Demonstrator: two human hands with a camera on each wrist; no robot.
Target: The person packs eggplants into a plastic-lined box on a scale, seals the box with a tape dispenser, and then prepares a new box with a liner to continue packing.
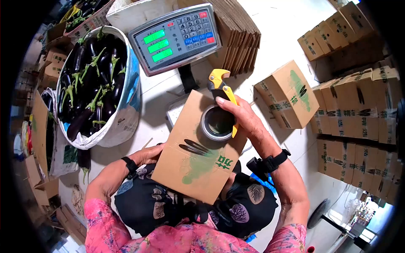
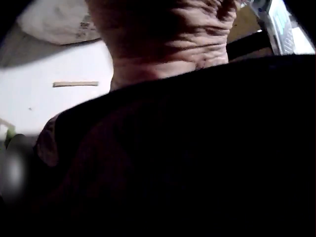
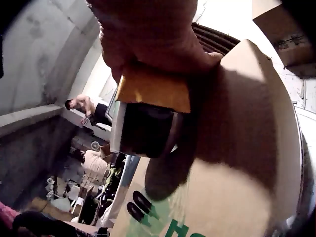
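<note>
In the head view, a cardboard box [image 1: 173,162] printed with eggplants and green lettering lies tilted over the person's lap. My right hand [image 1: 248,118] grips a yellow tape dispenser [image 1: 229,95] above its upper right part. The grey-rimmed tape roll [image 1: 204,125] overlaps the box top; in the right wrist view the dispenser's orange plate [image 3: 153,93] is close over the cardboard. At the box's left edge is my left hand [image 1: 147,154], its fingers hidden behind the box. The left wrist view shows mostly a wrist [image 2: 168,44] and dark cloth.
A white tub [image 1: 133,114] full of eggplants [image 1: 76,122] stands at left. Beyond the box are a digital scale display [image 1: 175,38] and stacked flat cardboard [image 1: 242,40]. Another printed box [image 1: 291,95] sits at right, before stacked boxes [image 1: 358,114]. Another person [image 3: 89,106] appears behind.
</note>
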